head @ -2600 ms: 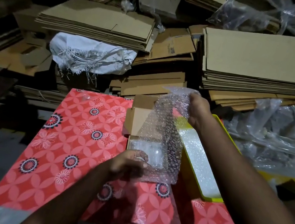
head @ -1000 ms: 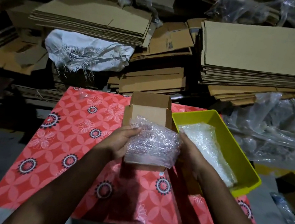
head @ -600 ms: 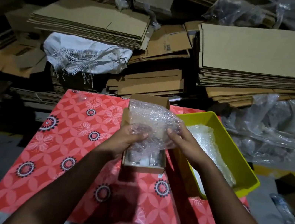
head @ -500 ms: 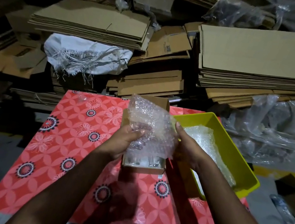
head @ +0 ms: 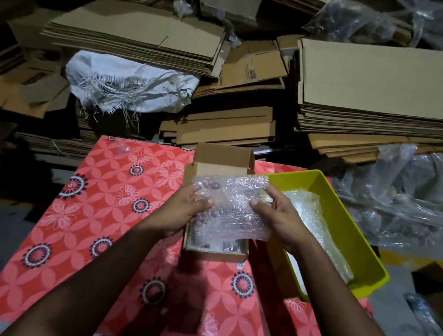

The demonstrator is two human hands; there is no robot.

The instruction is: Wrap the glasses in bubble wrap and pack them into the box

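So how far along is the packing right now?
Some packed items already show at the near end of the open cardboard box. In hand: the left hand and right hand grip a bubble wrap bundle above the box. Left: lowering it in; more bubble wrap waits in the yellow bin.

Bubble wrap (head: 232, 208) hides most of box (head: 215, 250) interior; glasses beneath too blurred to count. Forearms cut off by bottom edge.

Red floral cloth (head: 105, 224) on table; flattened cardboard stacks (head: 389, 87) behind; white sack (head: 128, 85) between.
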